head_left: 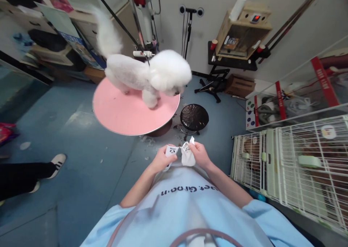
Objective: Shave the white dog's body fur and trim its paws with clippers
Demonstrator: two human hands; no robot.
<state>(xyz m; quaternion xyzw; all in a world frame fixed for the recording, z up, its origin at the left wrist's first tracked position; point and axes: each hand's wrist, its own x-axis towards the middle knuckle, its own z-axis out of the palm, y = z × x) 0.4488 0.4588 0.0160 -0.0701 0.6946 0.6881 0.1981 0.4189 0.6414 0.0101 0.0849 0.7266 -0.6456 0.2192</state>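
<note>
My left hand (158, 162) is closed on a small white packet (172, 151) with a black printed logo, held in front of my apron. Close beside it, my right hand (200, 155) pinches a crumpled white piece like a small pouch (187, 158), with dark specks near its top. I cannot make out its exact kind. A narrow strip seems to run between the two pieces. Beyond my hands a clipped white dog (129, 71) stands on a round pink grooming table (122, 111), its head to the right and its tail blurred.
A black round stool (194, 117) stands right of the table. White wire cages (312, 167) line the right side. A wooden box (241, 37) sits on a black stand at the back. At the left edge a person's leg and shoe (58, 164) show. Hair tufts lie on the floor.
</note>
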